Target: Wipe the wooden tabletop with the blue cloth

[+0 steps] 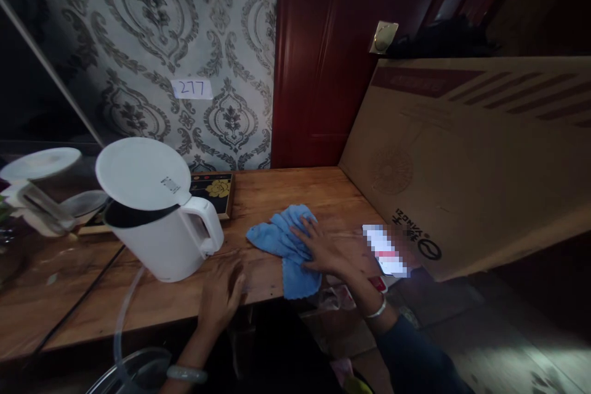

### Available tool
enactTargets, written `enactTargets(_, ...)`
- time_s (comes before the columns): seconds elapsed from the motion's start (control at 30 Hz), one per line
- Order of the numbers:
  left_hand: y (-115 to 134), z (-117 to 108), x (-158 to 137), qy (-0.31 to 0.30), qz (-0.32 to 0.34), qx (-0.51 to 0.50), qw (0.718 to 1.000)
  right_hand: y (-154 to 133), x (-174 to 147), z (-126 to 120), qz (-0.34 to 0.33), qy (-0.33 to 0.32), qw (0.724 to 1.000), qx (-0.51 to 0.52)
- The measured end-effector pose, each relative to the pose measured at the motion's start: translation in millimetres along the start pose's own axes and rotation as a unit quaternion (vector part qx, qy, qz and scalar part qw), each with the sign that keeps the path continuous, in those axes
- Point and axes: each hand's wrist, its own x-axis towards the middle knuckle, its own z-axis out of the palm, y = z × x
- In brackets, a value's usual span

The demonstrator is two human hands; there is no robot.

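Observation:
My right hand is on a crumpled blue cloth, its fingers pressed over the folds near the front of the wooden table. One corner of the cloth hangs toward the table's front edge. My left hand rests at that edge with fingers extended and nothing in them. Just behind it stands a white electric kettle, upright, its round lid raised and its handle turned to the right.
Left of the kettle is its reflection in a dark glossy panel. A black box with a gold flower lies behind it. A lit phone and a large cardboard box are on the right. A clear hose hangs down in front.

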Motion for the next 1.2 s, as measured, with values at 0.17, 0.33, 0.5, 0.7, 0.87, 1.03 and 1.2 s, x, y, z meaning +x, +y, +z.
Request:
enactTargets(0.17, 0, 0, 1, -0.001, -0.005, 0.006, 1.0, -7, 25, 1, -0.017, -0.039, 0.999, -0.026)
enactTargets(0.33, -4, 2, 2, 0.015, 0.007, 0.018, 1.0, -21, 45, -1, 0.003, 0.085, 0.996, 0.005)
enactTargets(0.5, -12, 5, 6, 0.016, 0.034, 0.024, 0.999, -41, 43, -22, -0.022, 0.191, 0.981, 0.015)
enactTargets(0.7, -8, 4, 11, -0.001, 0.037, 0.022, 0.999, -30, 1, -4, -0.035, 0.179, 0.98, -0.074)
enactTargets(0.87, -8, 5, 11, -0.004, 0.018, 0.026, 0.999, -9, -28, 11, -0.047, 0.064, 0.996, -0.032)
enactTargets(1.03, -9, 7, 12, -0.004, 0.011, 0.024, 1.0, -17, -25, 1, -0.013, 0.087, 0.996, -0.021)
enactTargets(1.2, -9, 5, 10, -0.014, 0.001, 0.026, 1.0, -18, -19, 10, 0.02, 0.091, 0.995, -0.032)
